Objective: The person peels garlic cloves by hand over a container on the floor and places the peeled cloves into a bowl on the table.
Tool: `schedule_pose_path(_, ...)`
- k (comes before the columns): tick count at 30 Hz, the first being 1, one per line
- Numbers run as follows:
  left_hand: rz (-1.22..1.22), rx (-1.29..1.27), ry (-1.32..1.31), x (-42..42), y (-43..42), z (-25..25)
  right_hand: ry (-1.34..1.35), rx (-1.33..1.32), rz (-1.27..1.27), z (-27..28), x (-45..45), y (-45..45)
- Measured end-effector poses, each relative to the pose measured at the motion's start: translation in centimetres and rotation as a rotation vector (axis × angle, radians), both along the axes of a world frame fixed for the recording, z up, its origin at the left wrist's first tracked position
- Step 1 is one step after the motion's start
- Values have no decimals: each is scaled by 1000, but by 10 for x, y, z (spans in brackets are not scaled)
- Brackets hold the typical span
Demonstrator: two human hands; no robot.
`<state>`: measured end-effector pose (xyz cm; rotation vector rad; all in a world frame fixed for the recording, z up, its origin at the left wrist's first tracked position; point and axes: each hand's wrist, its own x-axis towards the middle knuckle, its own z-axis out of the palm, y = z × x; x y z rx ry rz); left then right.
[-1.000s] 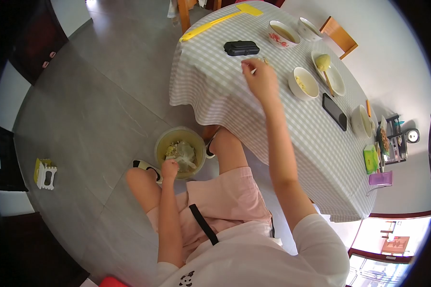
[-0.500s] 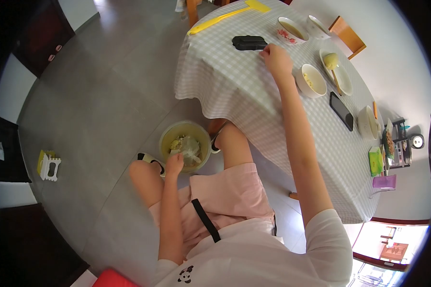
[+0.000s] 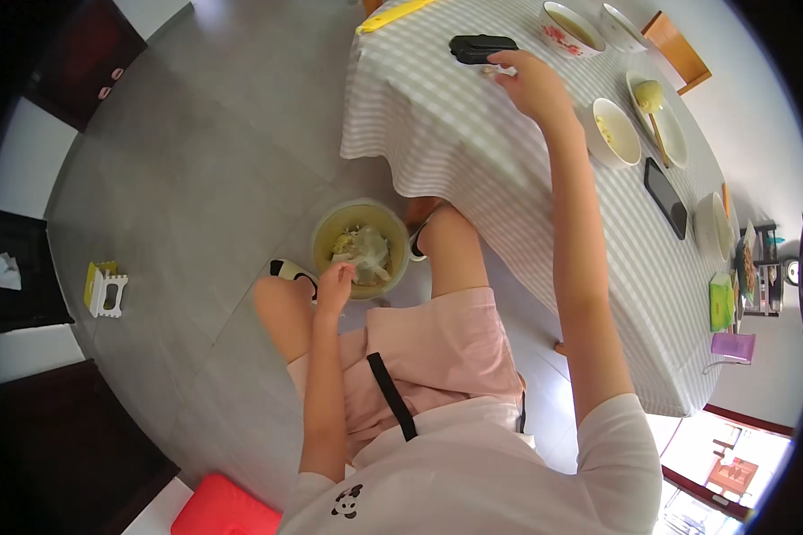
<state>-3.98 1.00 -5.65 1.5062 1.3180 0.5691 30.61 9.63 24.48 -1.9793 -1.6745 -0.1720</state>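
Observation:
My right hand [image 3: 537, 87] is over the checked tablecloth, beside a black case-like object [image 3: 482, 48]. Its thumb and forefinger are apart, and a small pale bit [image 3: 490, 70] lies close to the fingertips. Low between my knees, my left hand [image 3: 334, 287] is above the near rim of a round waste bin [image 3: 324, 234]. Its fingers are curled together; whether they pinch anything is hidden. Inside the bin are a crumpled clear plastic bag [image 3: 367, 248] and food scraps.
On the table stand a flowered bowl of liquid [image 3: 569, 31], a white bowl with yellow bits [image 3: 614, 134], an oval plate [image 3: 672, 134] and a phone [image 3: 666, 198]. A yellow fly swatter [image 3: 393, 16] lies at the table's edge. A red stool [image 3: 223, 506] is at lower left.
My right hand's thumb and forefinger have spread apart, and a small pale bit now shows by them. My left hand stays at the bin. The whole view has shifted slightly.

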Motion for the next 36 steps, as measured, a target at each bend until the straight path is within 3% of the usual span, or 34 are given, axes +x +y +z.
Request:
schedule_pose_path(2, -17, -18, 41, 4, 0, 12, 4, -85, 12, -5, 3, 14)
schedule_pose_path(8, -49, -25, 122, 0, -4, 14, -39, -21, 107, -24, 16, 27)
schedule_pose_path(13, -44, -7, 101, -1, -3, 13, 27, 67, 199, 0, -9, 6)
schedule_pose_path(16, 28, 36, -47, 2, -5, 21, 636, -92, 338, 21, -65, -36)
schedule_pose_path(18, 200, -95, -504, 10, -2, 38, 1044, -95, 530, -2, -99, -58)
schedule_pose_path(21, 298, -263, -687, 15, -2, 76, 1452, -285, 501, -71, -147, -74)
schedule_pose_path(22, 299, -290, -754, 16, 2, 80, 1477, -310, 503, -101, -156, -76)
schedule_pose_path(25, 286, -179, -691, 19, -4, 86, 1578, -466, 359, -185, -173, -83)
schedule_pose_path(29, 250, -159, -595, 20, -14, 61, 1598, -534, 289, -240, -181, -94)
schedule_pose_path(31, 234, 28, -472, 20, -14, 53, 1647, -537, 275, -244, -186, -97)
schedule_pose_path(36, 248, 81, -419, 23, -17, 43, 1702, -592, 307, -248, -187, -101)
